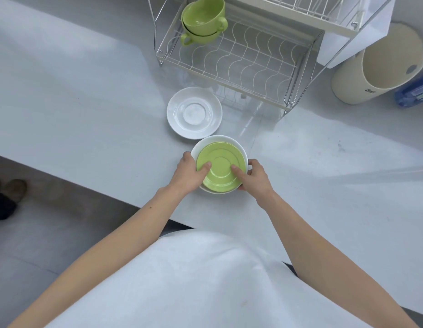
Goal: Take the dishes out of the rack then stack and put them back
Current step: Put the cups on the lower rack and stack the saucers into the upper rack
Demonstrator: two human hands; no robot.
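A person stands at the near edge of a pale grey bench (87, 102), both bare arms reaching forward. The left hand (190, 172) and right hand (253, 176) grip opposite sides of a round green ceramic saucer (220, 169), thumbs pressed on its upper face, fingers curled under. The saucer sits tilted in a white ceramic cup (220, 140) close to the bench's near edge. Just beyond it, a round white ceramic saucer (194, 112) lies flat on the bench. Further back stands a white wire dish rack (241, 60); two stacked green ceramic cups (203, 20) sit in its lower tier's back left corner. A cream cylindrical container (381, 65) stands right of the rack.
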